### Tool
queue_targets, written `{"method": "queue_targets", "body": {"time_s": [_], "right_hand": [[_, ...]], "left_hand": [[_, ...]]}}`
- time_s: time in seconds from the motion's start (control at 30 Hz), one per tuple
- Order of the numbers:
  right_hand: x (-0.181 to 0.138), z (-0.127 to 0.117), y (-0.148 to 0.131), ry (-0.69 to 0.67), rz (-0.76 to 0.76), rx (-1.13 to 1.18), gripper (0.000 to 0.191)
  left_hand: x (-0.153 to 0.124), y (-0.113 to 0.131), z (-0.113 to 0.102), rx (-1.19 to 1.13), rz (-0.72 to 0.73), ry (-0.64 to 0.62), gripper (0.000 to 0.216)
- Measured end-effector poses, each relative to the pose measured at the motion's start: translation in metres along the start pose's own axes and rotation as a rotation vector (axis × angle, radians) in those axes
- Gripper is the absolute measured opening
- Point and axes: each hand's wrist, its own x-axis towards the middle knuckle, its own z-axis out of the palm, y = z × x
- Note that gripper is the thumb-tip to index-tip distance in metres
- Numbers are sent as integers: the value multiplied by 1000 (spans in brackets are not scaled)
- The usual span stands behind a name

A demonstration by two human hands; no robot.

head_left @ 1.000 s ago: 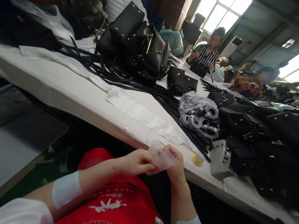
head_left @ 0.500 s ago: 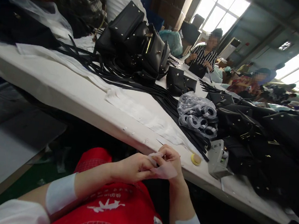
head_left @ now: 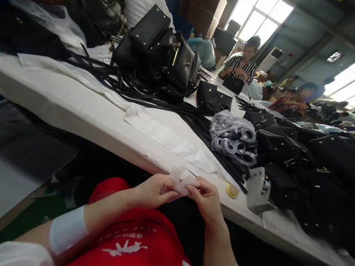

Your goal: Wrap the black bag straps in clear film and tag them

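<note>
A small piece of thin, translucent white tissue-like sheet (head_left: 182, 187) is stretched between my hands at the table's near edge. My left hand (head_left: 155, 190) pinches one end of it, fingers closed. The other end is gripped between the thumb and fingers of my right hand (head_left: 205, 197). Whether anything is wrapped inside the sheet I cannot make out. Just beyond my hands, a stack of white sheets (head_left: 167, 138) lies along the table. To the right of my right hand sits a small yellow-rimmed round roll (head_left: 231, 190).
A grey tape dispenser (head_left: 257, 190) stands at right, beside a heap of black bags (head_left: 322, 168). Bagged coiled rolls (head_left: 233, 137), long black straps (head_left: 186, 110) and more black handbags (head_left: 162, 49) cover the far side. A co-worker in stripes (head_left: 239, 69) handles a black bag across the table.
My hands have moved apart, and the white sheet, bunched between them before, is now spread between both pinches. The right hand has turned and shifted slightly right.
</note>
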Motion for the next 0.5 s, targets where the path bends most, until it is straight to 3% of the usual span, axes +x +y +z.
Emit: {"method": "queue_targets", "body": {"time_s": [0.13,0.3,0.5], "right_hand": [[6,9,-2,-29,-32,-45,23],[18,17,4,-12,-64,-45,28],[36,34,3,-109,-47,-5,25]], "left_hand": [[3,2,0,-8,-16,38,24],[10,5,-4,-125,10,17,39],[13,-11,-10,-369,-37,-108,41]]}}
